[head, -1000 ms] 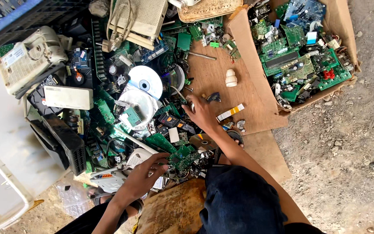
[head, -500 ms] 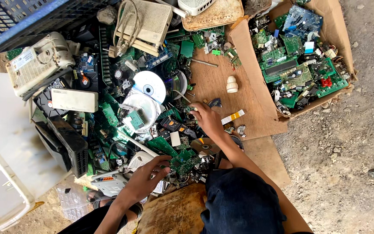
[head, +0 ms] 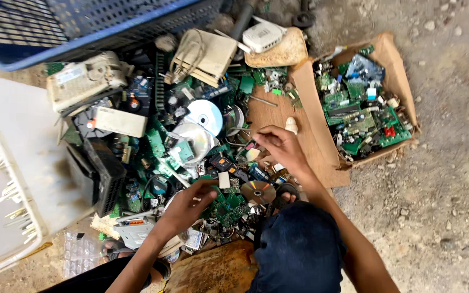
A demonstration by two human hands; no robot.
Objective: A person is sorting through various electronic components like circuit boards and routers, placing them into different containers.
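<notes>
Centrally, right hand (head: 280,146) pinches a small part (head: 252,146) beside the discs (head: 204,115); left hand (head: 188,203), fingers curled, rests on circuit boards (head: 229,203) below them.

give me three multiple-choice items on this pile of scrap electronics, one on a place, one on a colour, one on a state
1. Where does the cardboard box of circuit boards lie?
A. to the right of the pile
B. inside the crate
C. under the white tub

2. What colour is the plastic crate at the top?
A. red
B. blue
C. yellow

3. How is the right hand?
A. flat on the ground
B. fingers pinched over small parts at the pile's edge
C. gripping a hammer

Answers:
1 A, the box sits on the gravel at the pile's right side.
2 B, its perforated walls are blue.
3 B, the fingertips are drawn together above the brown cardboard sheet, while the left hand rests on green boards.
</notes>
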